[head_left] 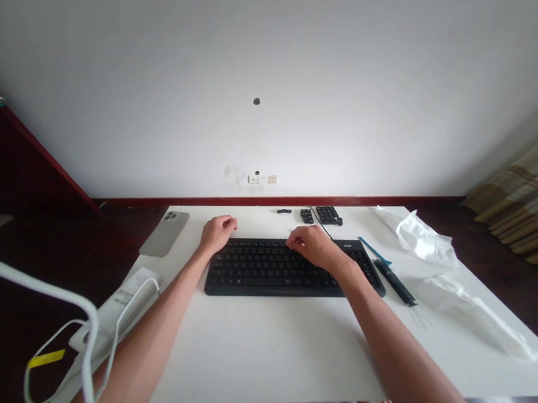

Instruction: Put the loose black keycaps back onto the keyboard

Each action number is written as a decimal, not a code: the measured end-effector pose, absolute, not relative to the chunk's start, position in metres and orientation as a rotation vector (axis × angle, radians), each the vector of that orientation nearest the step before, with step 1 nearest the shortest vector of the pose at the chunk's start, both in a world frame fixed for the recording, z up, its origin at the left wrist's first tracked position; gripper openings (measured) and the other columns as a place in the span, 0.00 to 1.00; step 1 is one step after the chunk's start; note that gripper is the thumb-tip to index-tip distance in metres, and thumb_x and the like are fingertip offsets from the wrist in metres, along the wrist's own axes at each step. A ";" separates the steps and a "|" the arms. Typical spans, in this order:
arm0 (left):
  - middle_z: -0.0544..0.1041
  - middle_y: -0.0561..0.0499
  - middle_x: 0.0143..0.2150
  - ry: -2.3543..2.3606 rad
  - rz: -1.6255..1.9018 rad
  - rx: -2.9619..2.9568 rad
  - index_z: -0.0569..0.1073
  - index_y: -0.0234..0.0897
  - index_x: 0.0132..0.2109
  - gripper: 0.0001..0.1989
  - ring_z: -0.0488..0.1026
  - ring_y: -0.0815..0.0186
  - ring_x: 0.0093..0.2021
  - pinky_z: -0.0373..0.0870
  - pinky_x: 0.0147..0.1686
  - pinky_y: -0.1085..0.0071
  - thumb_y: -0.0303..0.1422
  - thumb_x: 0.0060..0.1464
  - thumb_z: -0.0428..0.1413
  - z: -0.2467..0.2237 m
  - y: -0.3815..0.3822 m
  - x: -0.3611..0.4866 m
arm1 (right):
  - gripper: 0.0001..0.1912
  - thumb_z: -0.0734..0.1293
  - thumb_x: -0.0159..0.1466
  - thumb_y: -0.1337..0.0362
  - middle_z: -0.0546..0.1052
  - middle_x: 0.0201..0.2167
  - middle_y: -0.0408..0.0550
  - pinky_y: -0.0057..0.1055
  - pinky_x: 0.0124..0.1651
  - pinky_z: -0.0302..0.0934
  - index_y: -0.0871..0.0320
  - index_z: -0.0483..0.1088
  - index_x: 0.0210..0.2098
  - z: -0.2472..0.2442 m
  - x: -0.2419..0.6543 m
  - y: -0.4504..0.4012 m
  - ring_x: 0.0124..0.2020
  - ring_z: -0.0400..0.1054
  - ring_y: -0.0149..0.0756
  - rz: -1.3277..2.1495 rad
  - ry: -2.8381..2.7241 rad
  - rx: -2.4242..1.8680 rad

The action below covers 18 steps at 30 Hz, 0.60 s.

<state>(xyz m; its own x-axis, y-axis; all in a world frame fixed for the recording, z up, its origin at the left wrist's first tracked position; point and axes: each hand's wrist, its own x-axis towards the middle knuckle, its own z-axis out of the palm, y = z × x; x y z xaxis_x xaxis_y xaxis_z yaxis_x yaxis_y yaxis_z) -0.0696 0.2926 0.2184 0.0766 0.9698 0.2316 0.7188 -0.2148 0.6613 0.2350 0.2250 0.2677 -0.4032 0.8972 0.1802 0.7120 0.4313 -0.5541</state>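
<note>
A black keyboard (259,269) lies flat on the white table (246,353). My left hand (216,233) is closed, fingers curled, at the keyboard's far left corner; whatever may be inside it is hidden. Over the far rows of keys, my right hand (312,243) has its fingers pinched together with their tips down at the keyboard. Anything between those fingertips is too small to make out. Beyond the keyboard lie a small block of black keys (306,216), a larger block of black keys (327,215) and a small dark piece (284,211).
A phone (166,233) and a white power strip (125,301) with a cable lie on the left. To the right are a black brush-like tool (394,282), a thin blue stick (373,250) and crumpled white wrapping (420,237). A white tube (34,281) crosses the lower left foreground.
</note>
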 end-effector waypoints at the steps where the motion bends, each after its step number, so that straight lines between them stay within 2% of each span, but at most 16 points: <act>1: 0.75 0.54 0.25 1.675 0.913 1.986 0.74 0.41 0.28 0.17 0.69 0.65 0.27 0.57 0.31 0.70 0.42 0.61 0.50 0.219 0.293 -0.070 | 0.12 0.67 0.60 0.76 0.84 0.32 0.45 0.28 0.42 0.68 0.57 0.82 0.34 0.268 0.235 0.225 0.35 0.78 0.36 0.553 -2.229 -1.364; 18: 0.77 0.53 0.25 1.701 0.862 1.992 0.75 0.42 0.28 0.18 0.71 0.63 0.28 0.58 0.32 0.70 0.44 0.61 0.50 0.220 0.293 -0.068 | 0.07 0.69 0.57 0.71 0.83 0.32 0.45 0.29 0.40 0.68 0.57 0.79 0.34 0.270 0.240 0.222 0.34 0.77 0.36 0.689 -2.152 -1.358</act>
<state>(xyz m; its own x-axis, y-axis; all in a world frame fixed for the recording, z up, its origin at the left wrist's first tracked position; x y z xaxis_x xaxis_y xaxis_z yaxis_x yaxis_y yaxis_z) -0.0682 0.2927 0.2197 0.0787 0.9758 0.2038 0.7416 -0.1939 0.6422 0.2397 0.2222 0.2699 -0.3777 0.9149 0.1425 0.6620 0.3744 -0.6493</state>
